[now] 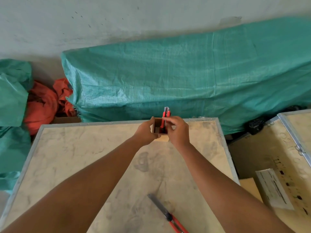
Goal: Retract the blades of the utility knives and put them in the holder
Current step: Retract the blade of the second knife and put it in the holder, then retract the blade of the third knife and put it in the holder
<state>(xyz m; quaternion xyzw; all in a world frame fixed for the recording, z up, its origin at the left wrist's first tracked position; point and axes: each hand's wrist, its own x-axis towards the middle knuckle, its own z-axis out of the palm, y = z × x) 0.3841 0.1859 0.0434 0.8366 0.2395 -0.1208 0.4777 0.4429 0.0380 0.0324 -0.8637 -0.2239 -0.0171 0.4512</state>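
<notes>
A small square wooden holder (157,125) stands near the far edge of the crate top. My left hand (145,132) grips its left side. A red utility knife (165,115) stands upright in the holder, its metal tip poking out above. My right hand (176,130) has its fingers closed around that knife at the holder's rim. A second red utility knife (165,213) lies flat at the near edge between my forearms, its long grey blade extended toward the upper left.
The work surface is a plywood crate top (84,165) with a metal rim. A second crate (277,157) with a white label sits to the right. Green tarp-covered bundles (185,73) and red cloth (43,105) lie behind, against the wall.
</notes>
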